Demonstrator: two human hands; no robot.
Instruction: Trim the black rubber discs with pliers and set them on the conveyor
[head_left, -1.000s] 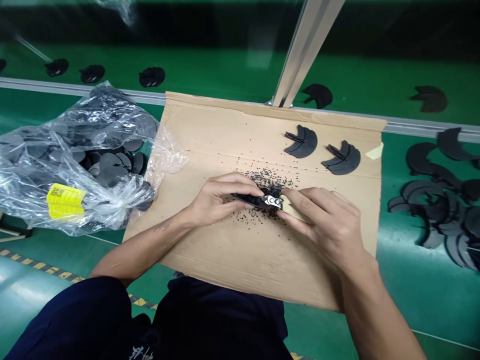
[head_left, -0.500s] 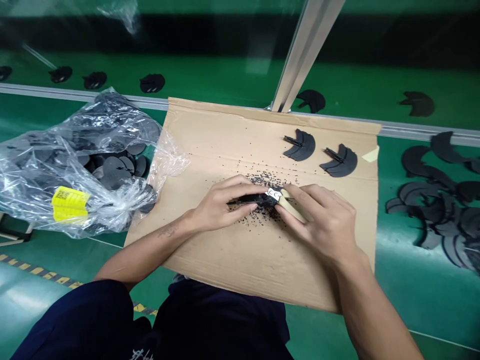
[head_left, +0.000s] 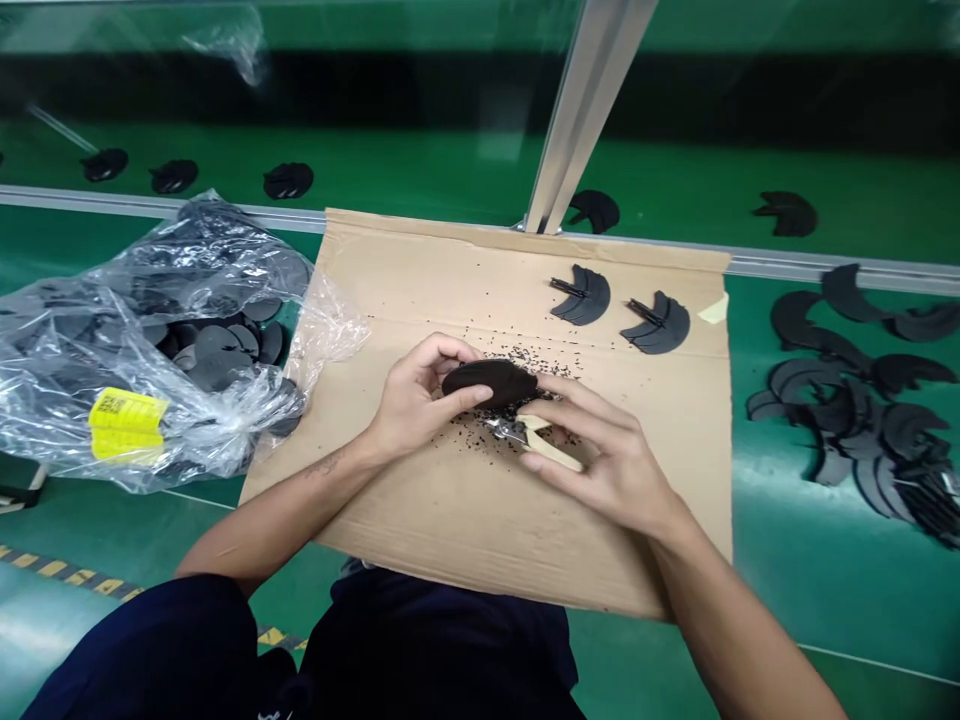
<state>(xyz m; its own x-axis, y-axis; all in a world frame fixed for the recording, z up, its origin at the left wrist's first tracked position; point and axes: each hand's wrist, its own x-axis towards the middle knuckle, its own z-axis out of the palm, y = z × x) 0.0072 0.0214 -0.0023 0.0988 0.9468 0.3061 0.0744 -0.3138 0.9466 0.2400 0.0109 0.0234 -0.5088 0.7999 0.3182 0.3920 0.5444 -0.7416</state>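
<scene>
My left hand grips a stack of flat, rounded black plastic parts between thumb and fingers, tilted above the cardboard. In my right hand is a pair of nippers with cream handles and a metal head pointing left. The head sits just below the black parts, apart from their edge as far as I can see. My right index finger reaches to the right end of the parts. Small black scraps lie scattered over the cardboard sheet under both hands.
Two fanned black parts lie on the cardboard's far right. A clear plastic bag of black discs lies left. Loose curved black parts are heaped right on the green surface. A metal post rises behind the cardboard.
The nippers' head has come away from the black parts and now sits lower. My left hand has turned the parts so their broad face shows. The whole view has shifted slightly.
</scene>
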